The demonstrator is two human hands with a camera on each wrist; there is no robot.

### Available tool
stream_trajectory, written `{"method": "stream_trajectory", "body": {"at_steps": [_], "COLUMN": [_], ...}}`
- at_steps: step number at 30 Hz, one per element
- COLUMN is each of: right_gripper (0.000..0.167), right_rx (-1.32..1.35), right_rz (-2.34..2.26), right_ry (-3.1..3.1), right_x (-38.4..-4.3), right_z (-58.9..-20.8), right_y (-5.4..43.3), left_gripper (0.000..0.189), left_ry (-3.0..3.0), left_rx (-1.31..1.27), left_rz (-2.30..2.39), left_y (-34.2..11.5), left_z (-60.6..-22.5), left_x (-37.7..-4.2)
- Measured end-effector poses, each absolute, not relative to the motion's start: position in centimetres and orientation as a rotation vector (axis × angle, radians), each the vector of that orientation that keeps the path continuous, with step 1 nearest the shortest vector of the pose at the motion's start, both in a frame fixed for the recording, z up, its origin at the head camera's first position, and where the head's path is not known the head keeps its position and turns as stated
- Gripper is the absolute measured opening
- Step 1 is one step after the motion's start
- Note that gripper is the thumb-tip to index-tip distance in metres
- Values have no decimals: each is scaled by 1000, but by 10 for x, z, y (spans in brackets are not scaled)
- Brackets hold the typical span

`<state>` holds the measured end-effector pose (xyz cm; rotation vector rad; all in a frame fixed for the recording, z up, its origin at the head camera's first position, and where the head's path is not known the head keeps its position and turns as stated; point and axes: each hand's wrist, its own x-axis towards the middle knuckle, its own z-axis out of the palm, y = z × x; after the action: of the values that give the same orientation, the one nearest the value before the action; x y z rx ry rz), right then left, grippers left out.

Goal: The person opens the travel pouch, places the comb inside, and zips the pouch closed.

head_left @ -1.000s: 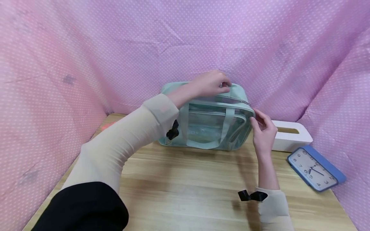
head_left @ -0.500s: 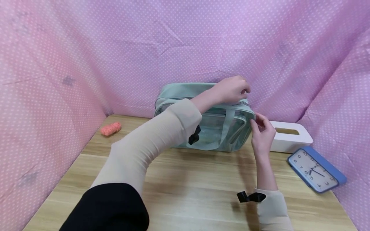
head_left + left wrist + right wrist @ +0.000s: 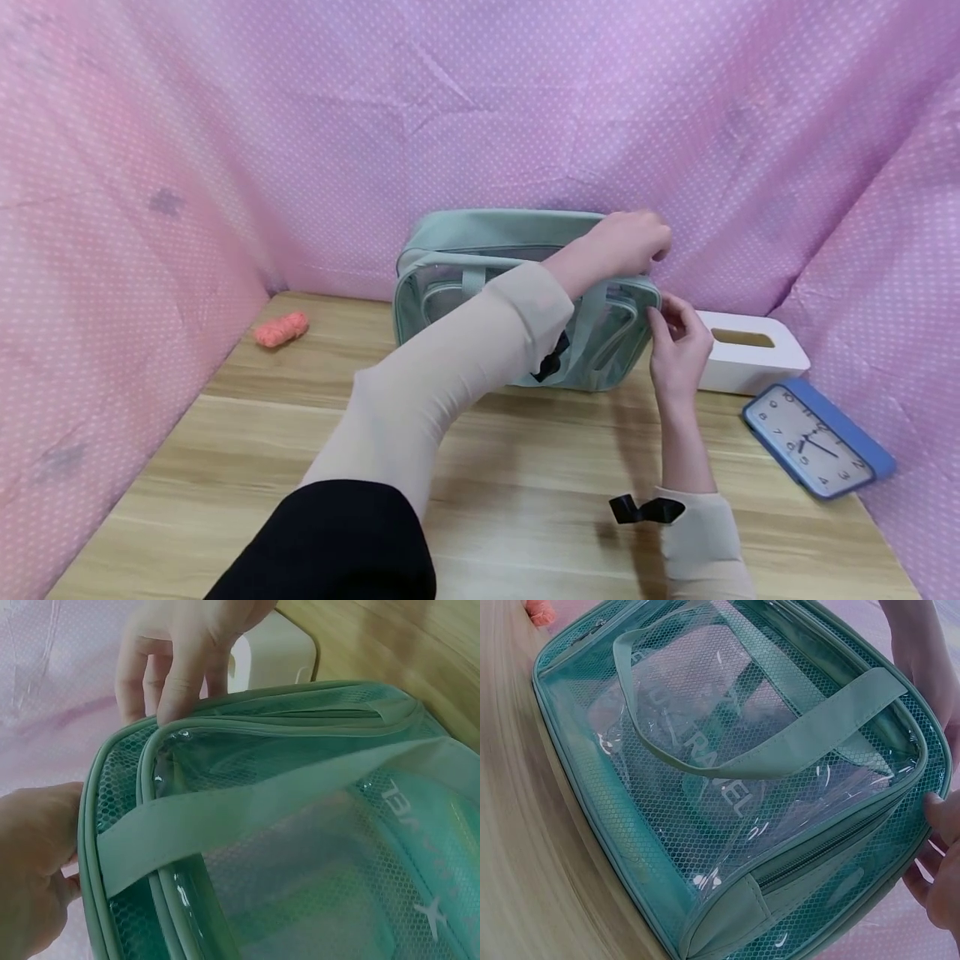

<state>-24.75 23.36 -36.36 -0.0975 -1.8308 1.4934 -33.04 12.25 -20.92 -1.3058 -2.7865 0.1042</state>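
A mint-green see-through travel bag with mesh sides and strap handles stands upright at the back of the table. My left hand reaches across it to the top right corner, fingers curled in a pinch at the zipper line. The zipper pull itself is hidden by those fingers. In the left wrist view, the left hand is beside the bag's top edge. My right hand pinches the bag's right side edge between thumb and fingers. The right wrist view shows the right hand at that edge, below the left hand.
A white tissue box stands right of the bag, behind my right hand. In front of it a blue-framed clock lies tilted. An orange yarn skein lies at the back left. Pink dotted cloth hangs around the wooden table.
My left hand has slid rightward along the bag's top, from near its middle to the right corner. The sleeve has uncovered the yarn skein. My right hand keeps its hold on the side edge.
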Motion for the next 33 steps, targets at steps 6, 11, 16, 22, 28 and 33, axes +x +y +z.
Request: {"method": "stream_trajectory", "body": {"at_steps": [6, 11, 16, 22, 28, 33], "right_gripper": [21, 21, 21, 23, 24, 25], "right_rx": [-105, -118, -129, -137, -128, -123], "right_rz": [1484, 1491, 1501, 1507, 1521, 1521], "right_ry": [-1828, -1840, -1839, -1835, -1834, -1843], "right_x": [-246, -245, -246, -248, -235, -227], "right_z": [-361, -361, -362, -361, -345, -336], "right_y": [232, 231, 231, 230, 219, 214], "left_gripper": [31, 30, 32, 34, 36, 37], "left_ry": [-2796, -2773, -2726, -2647, -2674, -2723], "left_rx": [-1317, -1342, -1371, -1404, -1447, -1475], "left_rz": [191, 311, 425, 545, 592, 603], "left_y": [128, 133, 136, 138, 141, 142], "left_z": [-211, -210, -211, -211, -209, -206], "left_x": [-331, -331, -331, -331, -333, -336]}}
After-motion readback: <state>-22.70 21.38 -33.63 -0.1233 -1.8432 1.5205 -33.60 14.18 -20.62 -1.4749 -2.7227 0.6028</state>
